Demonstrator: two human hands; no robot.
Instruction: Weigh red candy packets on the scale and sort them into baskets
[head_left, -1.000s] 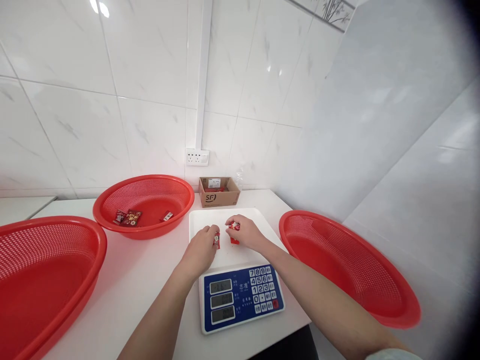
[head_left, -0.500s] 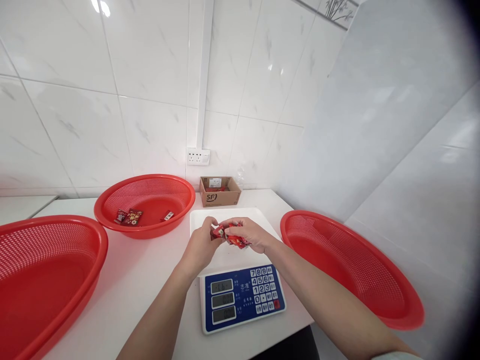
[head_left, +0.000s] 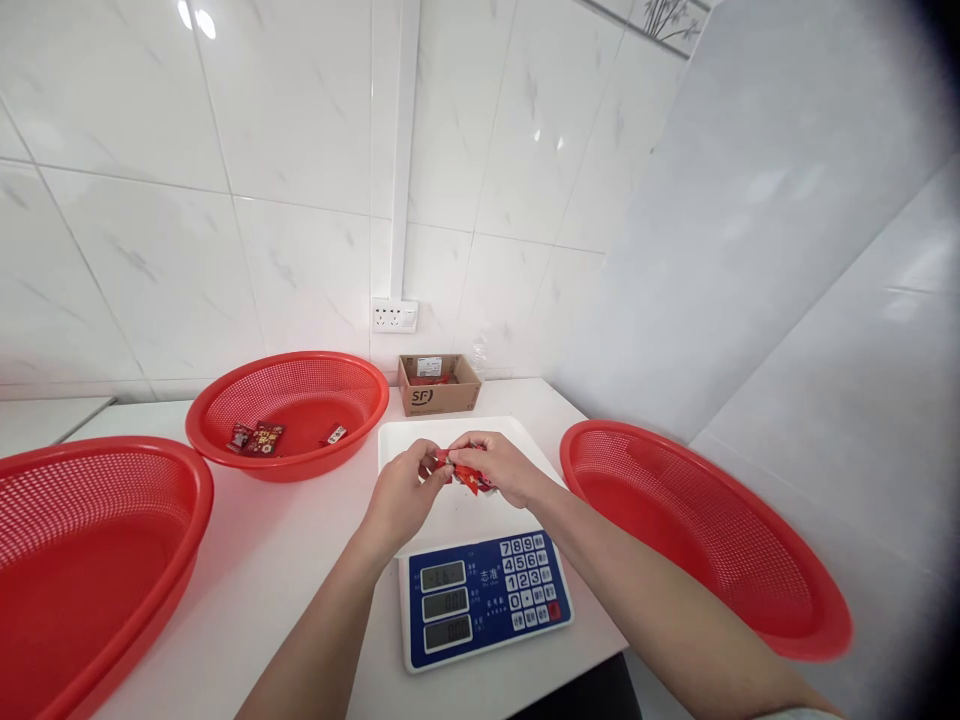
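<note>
Mostly red — shiny, crinkled packets (head_left: 467, 477)

Forearms (head_left: 322, 610) angled inward; left hand (head_left: 403, 492), right hand (head_left: 501, 468) close together, fingers (head_left: 474, 441) curled.

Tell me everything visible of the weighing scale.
The scale has a white body that looks plastic, a pale platform behind and a blue panel in front. Three grey displays stack at left; the lower two seem to read 0.00. White keys and a red key sit at right. It stands flat on the white table. The left hand and right hand hold red packets over the platform, contact unclear.
</note>
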